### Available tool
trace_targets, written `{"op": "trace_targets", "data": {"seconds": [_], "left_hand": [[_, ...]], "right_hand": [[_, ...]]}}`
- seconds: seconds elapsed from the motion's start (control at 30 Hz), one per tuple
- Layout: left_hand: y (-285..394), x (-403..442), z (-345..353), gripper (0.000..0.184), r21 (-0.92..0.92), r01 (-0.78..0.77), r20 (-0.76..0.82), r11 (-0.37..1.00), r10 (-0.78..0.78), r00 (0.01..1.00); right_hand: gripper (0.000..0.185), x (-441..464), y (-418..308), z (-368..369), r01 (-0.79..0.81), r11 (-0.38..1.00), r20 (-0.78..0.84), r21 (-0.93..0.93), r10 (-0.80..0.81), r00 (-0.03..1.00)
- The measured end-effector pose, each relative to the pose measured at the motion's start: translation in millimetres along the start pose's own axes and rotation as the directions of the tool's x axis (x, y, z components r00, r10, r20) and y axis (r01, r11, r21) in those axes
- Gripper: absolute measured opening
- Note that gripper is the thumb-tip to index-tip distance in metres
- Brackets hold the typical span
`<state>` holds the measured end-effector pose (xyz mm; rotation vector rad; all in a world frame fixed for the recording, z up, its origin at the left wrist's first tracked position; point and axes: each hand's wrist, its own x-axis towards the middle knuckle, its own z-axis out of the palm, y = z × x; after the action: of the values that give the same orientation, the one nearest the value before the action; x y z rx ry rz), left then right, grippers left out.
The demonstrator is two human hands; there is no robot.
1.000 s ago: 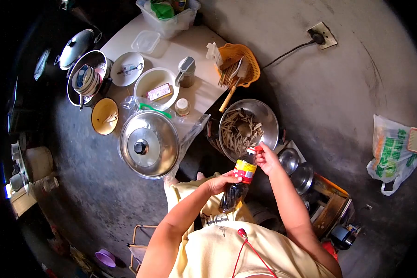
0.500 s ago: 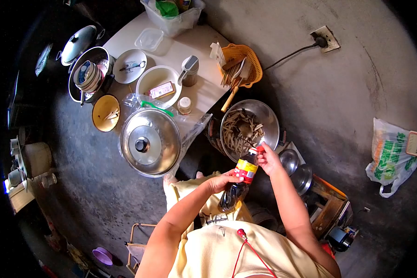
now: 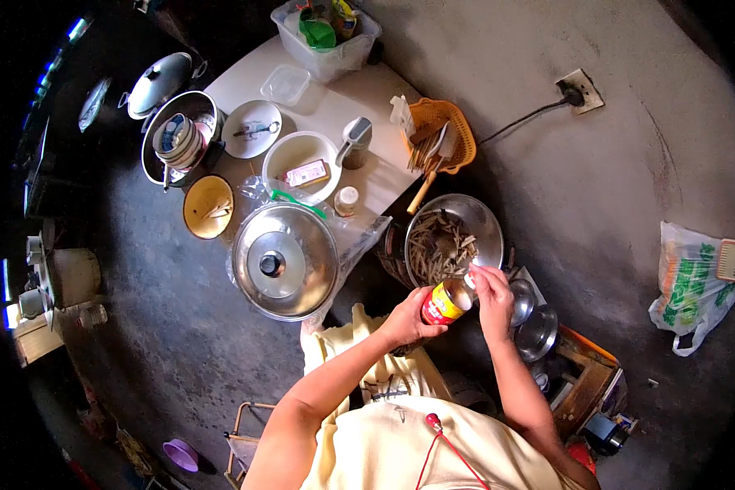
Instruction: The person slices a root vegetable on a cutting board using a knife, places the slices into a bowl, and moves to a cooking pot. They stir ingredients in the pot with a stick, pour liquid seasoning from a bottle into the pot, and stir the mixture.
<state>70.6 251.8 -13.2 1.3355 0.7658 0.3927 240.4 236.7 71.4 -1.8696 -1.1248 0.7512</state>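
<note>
My left hand (image 3: 411, 319) is wrapped round a dark sauce bottle with a red and yellow label (image 3: 445, 304), tilted with its neck up and to the right. At the neck, the fingers of my right hand (image 3: 492, 294) pinch the white bottle cap (image 3: 470, 279). Whether the cap is still joined to the neck I cannot tell. Just beyond both hands stands a metal pan (image 3: 486, 216) holding brownish strips of food (image 3: 441, 245). My left fingers partly cover the label, and the bottle's lower end is mostly hidden.
A large lid (image 3: 314, 245) lies left of the pan, by the table (image 3: 384, 77). On that table are a white bowl (image 3: 273, 155), a small jar (image 3: 346, 201) and an orange basket (image 3: 465, 147). Metal bowls (image 3: 537, 333) sit right of my right forearm.
The bottle has turned, its top tipping toward the right and its lower end passing out of sight. My right hand stays at the cap. The whole view has shifted slightly.
</note>
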Motion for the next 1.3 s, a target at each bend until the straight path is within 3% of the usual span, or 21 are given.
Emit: {"op": "trace_targets", "data": {"seconds": [0.07, 0.3, 0.43, 0.47, 0.53, 0.6, 0.67, 0.7, 0.73, 0.8, 0.9, 1.0, 1.13, 1.3], "left_hand": [[11.8, -4.2, -7.7, 0.079, 0.051, -0.101, -0.131, 0.994, 0.107, 0.986], [46.3, -11.9, -43.8, 0.079, 0.163, -0.173, -0.302, 0.971, 0.216, 0.928], [62.6, -17.0, -81.5, 0.078, 0.177, -0.221, -0.366, 0.959, 0.272, 0.89], [66.4, -18.8, -91.9, 0.078, 0.191, -0.244, -0.391, 0.951, 0.301, 0.87], [69.8, -17.1, -113.8, 0.078, 0.193, -0.268, -0.364, 0.944, 0.323, 0.874], [72.0, -14.4, -134.7, 0.08, 0.25, -0.301, -0.266, 0.92, 0.364, 0.892], [74.7, -8.2, -150.1, 0.079, 0.189, -0.276, -0.261, 0.942, 0.32, 0.911], [73.0, -3.6, -154.8, 0.08, 0.238, -0.328, -0.29, 0.914, 0.389, 0.874], [72.3, 0.3, -157.8, 0.08, 0.288, -0.375, -0.315, 0.881, 0.457, 0.832], [76.9, 5.3, -162.2, 0.092, 0.283, -0.36, -0.32, 0.889, 0.441, 0.838], [85.1, -2.0, -180.9, 0.094, 0.271, -0.295, -0.322, 0.916, 0.375, 0.869], [57.3, -22.6, -210.5, 0.073, 0.126, -0.28, -0.393, 0.952, 0.307, 0.867], [0.6, -69.1, -256.0, 0.045, -0.183, -0.084, -0.499, 0.98, -0.018, 0.867], [-43.5, -135.0, -299.9, 0.038, -0.197, 0.066, -0.627, 0.978, -0.178, 0.759]], "right_hand": [[0.023, -1.9, -16.1, 4.2, 0.279, 0.931, 0.013, -0.234, -0.284, 0.959], [0.029, 14.4, -63.1, 37.1, 0.492, 0.776, 0.019, -0.395, -0.528, 0.849], [0.031, 26.2, -96.7, 62.7, 0.544, 0.774, 0.076, -0.324, -0.552, 0.831], [0.039, 28.3, -105.3, 68.9, 0.563, 0.768, 0.095, -0.304, -0.564, 0.82], [0.046, 29.8, -128.1, 82.5, 0.478, 0.858, 0.035, -0.188, -0.48, 0.876], [0.045, 36.8, -145.7, 87.2, 0.409, 0.835, 0.081, -0.368, -0.41, 0.909], [0.037, 43.8, -162.3, 92.3, 0.318, 0.875, 0.096, -0.365, -0.305, 0.948], [0.031, 43.7, -175.4, 93.6, 0.255, 0.898, 0.089, -0.358, -0.239, 0.967], [0.029, 47.8, -177.2, 96.2, 0.329, 0.86, 0.075, -0.39, -0.326, 0.942], [0.029, 54.4, -186.6, 98.0, 0.249, 0.864, 0.081, -0.438, -0.238, 0.968], [0.026, 70.2, -193.2, 106.2, 0.254, 0.801, -0.018, -0.543, -0.313, 0.95], [0.026, 87.5, -188.6, 115.4, 0.211, 0.721, -0.067, -0.66, -0.335, 0.94], [0.027, 124.6, -152.2, 134.9, 0.117, 0.715, -0.094, -0.689, -0.248, 0.964], [0.03, 159.9, -90.3, 167.0, -0.015, 0.728, -0.046, -0.685, -0.022, 0.999]]}}
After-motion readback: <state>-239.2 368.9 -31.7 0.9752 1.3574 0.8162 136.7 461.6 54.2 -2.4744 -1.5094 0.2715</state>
